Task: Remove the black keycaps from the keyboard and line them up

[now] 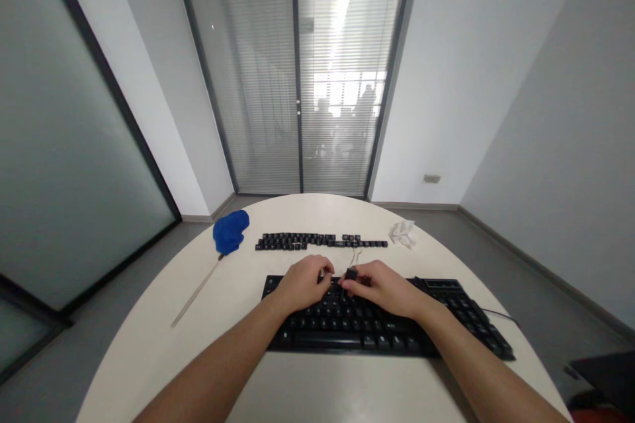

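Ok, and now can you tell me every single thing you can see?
Keyboard: one, black, on the table
Loose keys: many, black, in rows behind the keyboard
Held key: one, black, in right fingertips
Wire: pale, by right fingers; count unclear
Cable: one, dark, right of keyboard
Cloth: one, blue, table's left
Stick: one, pale, dark-ended, by the cloth
Crumpled tissue: one, white, table's right
Table: one, cream, in front
Blinds: two, grey, ahead
Frosted glass: at least one, grey, left
Walls: several, white, around
Wall plate: one, grey, right
Floor: one, grey, below
Hands: two, bare, above keyboard: left, right
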The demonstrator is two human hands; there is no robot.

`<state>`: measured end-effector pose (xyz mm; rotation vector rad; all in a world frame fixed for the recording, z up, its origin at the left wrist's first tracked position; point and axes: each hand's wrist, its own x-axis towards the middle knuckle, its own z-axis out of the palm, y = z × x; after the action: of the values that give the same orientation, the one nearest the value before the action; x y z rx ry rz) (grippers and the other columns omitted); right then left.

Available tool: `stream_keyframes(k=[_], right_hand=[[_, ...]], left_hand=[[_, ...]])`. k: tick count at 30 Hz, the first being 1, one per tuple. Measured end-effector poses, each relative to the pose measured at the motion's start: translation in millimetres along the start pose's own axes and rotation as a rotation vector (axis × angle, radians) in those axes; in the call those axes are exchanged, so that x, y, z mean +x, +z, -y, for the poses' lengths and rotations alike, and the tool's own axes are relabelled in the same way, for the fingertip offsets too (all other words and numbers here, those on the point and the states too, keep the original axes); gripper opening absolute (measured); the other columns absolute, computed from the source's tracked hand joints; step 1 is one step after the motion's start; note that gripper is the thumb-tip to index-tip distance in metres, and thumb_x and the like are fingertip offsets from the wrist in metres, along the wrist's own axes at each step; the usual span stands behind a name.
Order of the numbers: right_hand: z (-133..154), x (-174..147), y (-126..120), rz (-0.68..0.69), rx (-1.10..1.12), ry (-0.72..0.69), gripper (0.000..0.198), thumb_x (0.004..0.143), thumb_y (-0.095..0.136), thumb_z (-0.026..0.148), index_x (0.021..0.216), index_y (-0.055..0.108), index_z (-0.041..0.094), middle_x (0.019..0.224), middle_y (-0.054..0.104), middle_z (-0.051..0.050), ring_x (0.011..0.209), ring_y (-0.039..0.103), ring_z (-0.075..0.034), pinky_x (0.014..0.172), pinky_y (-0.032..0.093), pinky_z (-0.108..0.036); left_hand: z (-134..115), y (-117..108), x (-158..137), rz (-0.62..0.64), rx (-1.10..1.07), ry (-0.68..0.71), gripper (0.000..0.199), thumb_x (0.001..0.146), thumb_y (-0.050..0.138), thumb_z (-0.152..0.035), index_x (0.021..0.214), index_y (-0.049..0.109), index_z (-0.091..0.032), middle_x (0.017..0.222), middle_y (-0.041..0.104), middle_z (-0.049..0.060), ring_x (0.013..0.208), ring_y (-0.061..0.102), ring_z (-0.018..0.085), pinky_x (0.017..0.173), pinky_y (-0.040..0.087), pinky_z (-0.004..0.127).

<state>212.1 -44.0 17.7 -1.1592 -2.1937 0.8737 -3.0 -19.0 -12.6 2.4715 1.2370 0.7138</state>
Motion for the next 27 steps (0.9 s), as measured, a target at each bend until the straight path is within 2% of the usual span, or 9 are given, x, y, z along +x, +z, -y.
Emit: stream_keyframes(k=[6, 15, 19, 22, 27], right_hand=[[-8, 1, 1, 0.032, -0.055, -0.024, 0.042, 0.092, 0.057, 0.052, 0.075, 0.073, 0.016, 0.068, 0.072, -0.003, 0.061, 0.061, -0.016, 0.058, 0.041, -0.025], [-12, 4, 2, 0.031, 0.086, -0.028, 0.038, 0.093, 0.056, 0.049, 0.081, 0.071, 0.016, 0.076, 0.075, -0.005, 0.07, 0.067, -0.019, 0.066, 0.048, -0.027], [-17, 6, 4, 0.038, 0.221, 0.026, 0.04, 0.092, 0.055, 0.052, 0.082, 0.068, 0.016, 0.076, 0.074, -0.006, 0.068, 0.066, -0.018, 0.064, 0.05, -0.027], [-20, 5, 5, 0.024, 0.238, 0.023, 0.041, 0.093, 0.054, 0.052, 0.083, 0.069, 0.016, 0.075, 0.073, -0.005, 0.067, 0.065, -0.017, 0.064, 0.05, -0.026], [-19, 4, 6, 0.001, 0.268, 0.02, 0.038, 0.092, 0.057, 0.051, 0.084, 0.069, 0.016, 0.074, 0.071, -0.004, 0.066, 0.064, -0.016, 0.062, 0.051, -0.026]], left_hand=[[2, 1, -1, -0.007, -0.048, 0.061, 0.012, 0.086, 0.053, -0.02, 0.09, 0.065, -0.02, 0.089, 0.068, 0.003, 0.085, 0.06, 0.019, 0.079, 0.047, 0.029], [-3, -8, -3, 0.046, -0.09, 0.169, 0.013, 0.082, 0.055, -0.014, 0.088, 0.065, -0.019, 0.093, 0.066, 0.004, 0.092, 0.059, 0.02, 0.084, 0.048, 0.03], [-6, -13, -5, 0.097, -0.138, 0.236, 0.009, 0.081, 0.064, -0.021, 0.089, 0.067, -0.021, 0.104, 0.066, 0.004, 0.101, 0.058, 0.021, 0.092, 0.047, 0.033], [-6, -12, -5, 0.105, -0.178, 0.251, 0.016, 0.077, 0.074, -0.029, 0.089, 0.068, -0.021, 0.11, 0.065, 0.005, 0.105, 0.058, 0.023, 0.095, 0.047, 0.035], [-2, -10, -4, 0.112, -0.223, 0.258, 0.016, 0.081, 0.073, -0.035, 0.09, 0.071, -0.021, 0.111, 0.066, 0.005, 0.107, 0.058, 0.022, 0.097, 0.046, 0.035]])
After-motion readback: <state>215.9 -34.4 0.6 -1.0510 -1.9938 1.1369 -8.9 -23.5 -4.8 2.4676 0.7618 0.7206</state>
